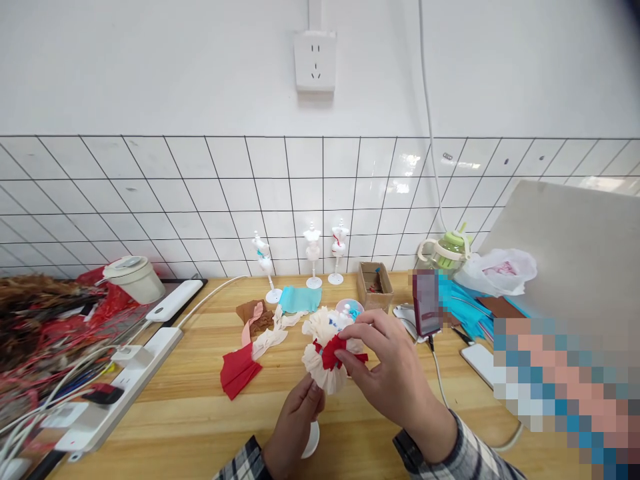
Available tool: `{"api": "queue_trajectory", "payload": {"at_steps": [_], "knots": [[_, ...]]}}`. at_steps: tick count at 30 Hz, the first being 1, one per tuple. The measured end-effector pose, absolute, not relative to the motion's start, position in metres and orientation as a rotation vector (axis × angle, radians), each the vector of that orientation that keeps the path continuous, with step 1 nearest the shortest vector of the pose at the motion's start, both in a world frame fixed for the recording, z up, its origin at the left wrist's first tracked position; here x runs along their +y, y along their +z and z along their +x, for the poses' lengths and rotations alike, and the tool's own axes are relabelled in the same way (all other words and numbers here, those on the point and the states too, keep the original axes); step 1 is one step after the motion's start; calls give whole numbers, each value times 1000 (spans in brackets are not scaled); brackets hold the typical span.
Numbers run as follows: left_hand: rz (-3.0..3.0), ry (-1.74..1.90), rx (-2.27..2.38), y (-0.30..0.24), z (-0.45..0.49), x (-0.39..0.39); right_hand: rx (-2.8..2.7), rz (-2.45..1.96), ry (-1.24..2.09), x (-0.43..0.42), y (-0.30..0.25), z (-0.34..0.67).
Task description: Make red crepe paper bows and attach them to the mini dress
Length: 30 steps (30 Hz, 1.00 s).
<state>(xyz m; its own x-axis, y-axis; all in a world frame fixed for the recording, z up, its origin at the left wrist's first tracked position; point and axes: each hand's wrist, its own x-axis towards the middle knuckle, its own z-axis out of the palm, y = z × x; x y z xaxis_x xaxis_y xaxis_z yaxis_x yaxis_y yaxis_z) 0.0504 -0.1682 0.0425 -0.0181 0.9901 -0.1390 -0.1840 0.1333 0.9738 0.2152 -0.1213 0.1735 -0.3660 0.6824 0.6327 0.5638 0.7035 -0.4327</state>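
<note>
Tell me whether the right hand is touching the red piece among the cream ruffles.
Touching. The head view shows the right hand with its thumb and index fingertip against the red piece.

Bare L hand [299, 415] curls closed, thumb uppermost; bare R hand [393, 367], arched higher, pinches btwn. thumb & index fingertip, both forearms angled inward.

Beyond the hands [393, 370], three mannequins [313, 251] on the table [175, 427], box [375, 301] to their right, power strip [126, 381] far left
</note>
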Motion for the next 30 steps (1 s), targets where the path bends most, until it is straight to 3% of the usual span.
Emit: {"api": "queue_trajectory", "payload": {"at_steps": [9,22,30], "knots": [[808,1353,1029,49,41,-140,-1920,-895,272,-117,164,219],[1001,1593,1051,45,27,-35,-2130,-1125,213,-148,36,264],[1198,1530,1208,28,39,-22,-2166,-1092,363,-165,10,276]]}}
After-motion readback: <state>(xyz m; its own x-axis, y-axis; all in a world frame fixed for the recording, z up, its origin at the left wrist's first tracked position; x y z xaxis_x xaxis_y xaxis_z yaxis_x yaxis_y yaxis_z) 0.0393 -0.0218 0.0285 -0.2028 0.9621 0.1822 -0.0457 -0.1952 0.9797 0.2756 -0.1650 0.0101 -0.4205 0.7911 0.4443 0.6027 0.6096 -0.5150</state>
